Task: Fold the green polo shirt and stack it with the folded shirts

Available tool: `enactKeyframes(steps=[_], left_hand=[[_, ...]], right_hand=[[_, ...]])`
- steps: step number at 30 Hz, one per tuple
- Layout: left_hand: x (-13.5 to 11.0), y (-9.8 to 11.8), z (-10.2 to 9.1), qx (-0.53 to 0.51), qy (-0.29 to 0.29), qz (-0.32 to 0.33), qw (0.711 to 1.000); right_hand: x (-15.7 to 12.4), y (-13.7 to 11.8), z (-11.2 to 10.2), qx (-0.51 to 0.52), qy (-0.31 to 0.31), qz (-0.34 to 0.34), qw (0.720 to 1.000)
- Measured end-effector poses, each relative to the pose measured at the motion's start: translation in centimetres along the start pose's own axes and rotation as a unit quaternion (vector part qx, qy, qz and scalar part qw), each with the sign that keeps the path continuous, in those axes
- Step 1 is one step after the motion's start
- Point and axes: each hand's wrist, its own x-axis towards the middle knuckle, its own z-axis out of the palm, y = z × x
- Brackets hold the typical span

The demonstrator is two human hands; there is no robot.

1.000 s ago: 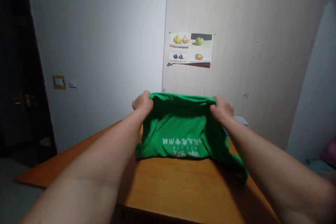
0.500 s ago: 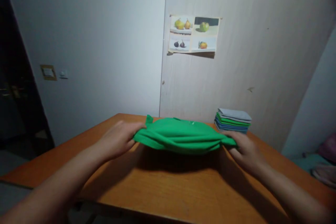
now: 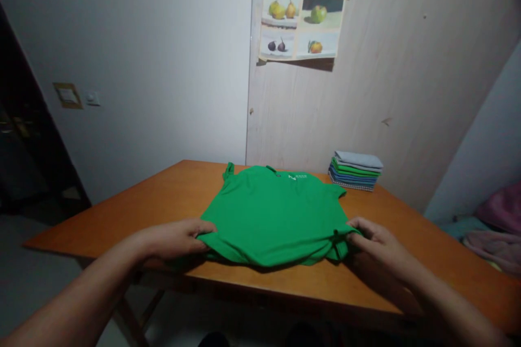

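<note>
Across the bench (image 3: 138, 209) spreads a green shirt (image 3: 277, 214), its hem pinched near the front edge by left hand (image 3: 179, 237) and right hand (image 3: 376, 241); room opens leftward, folded clothes (image 3: 355, 172) stand back right.

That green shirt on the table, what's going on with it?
A person is holding it by its near edge, with the left hand at one side and the right hand at the other. The green shirt is spread over the wooden table. A stack of folded cloth sits farther back, toward the right.
</note>
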Motion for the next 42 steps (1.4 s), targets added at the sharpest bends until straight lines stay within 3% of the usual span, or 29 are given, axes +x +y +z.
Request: enactKeyframes(steps=[4,6,8,10,12,14,17,19,23,26,28,33,38,42], left_hand=[[-1.5,0.0,-0.6,-0.08,-0.104,-0.024,0.991],[-1.3,-0.1,-0.8,-0.123,-0.107,-0.019,0.986],[0.0,-0.4,-0.9,-0.119,-0.041,-0.009,0.992],[2.1,-1.2,-0.5,-0.066,0.063,0.0,0.996],[4.4,-2.4,0.3,0.009,0.139,0.002,0.99],[6.2,-3.6,1.3,0.09,0.18,-0.007,0.979],[6.7,-4.8,2.6,0.185,0.206,-0.012,0.961],[5.7,-5.1,3.1,0.205,0.209,-0.008,0.956],[3.2,-5.3,2.6,0.186,0.16,-0.064,0.967],[3.3,-5.4,1.4,0.176,0.131,-0.1,0.971],[4.9,-5.3,0.5,0.18,0.152,-0.087,0.968],[12.5,-3.9,-1.6,0.159,0.28,-0.055,0.945],[20.7,-2.4,-2.9,0.156,0.347,-0.1,0.919],[25.8,-1.5,-3.1,0.14,0.351,-0.12,0.918]], right_hand=[[-2.0,-0.1,-3.0,0.12,-0.161,0.081,0.976],[-2.2,0.3,-4.3,0.133,-0.221,0.093,0.962],[-1.5,0.9,-4.6,0.121,-0.202,0.085,0.968],[-0.1,1.5,-3.7,0.067,-0.132,0.071,0.986],[1.4,2.3,-2.1,-0.04,-0.073,0.033,0.996],[2.4,3.3,-0.5,-0.163,-0.056,-0.016,0.985],[2.2,4.4,0.7,-0.315,-0.06,-0.05,0.946],[1.1,4.5,0.7,-0.357,-0.072,-0.043,0.93],[-0.9,3.4,-0.4,-0.298,-0.137,-0.001,0.945],[-0.1,2.9,-1.5,-0.199,-0.194,0.046,0.96],[1.8,3.0,-2.2,-0.148,-0.171,0.058,0.972],[9.7,4.6,-3.2,-0.139,0.011,0.024,0.99],[16.9,6.7,-2.9,-0.259,0.142,0.036,0.955],[20.1,9.1,-2.5,-0.307,0.177,0.085,0.931]])
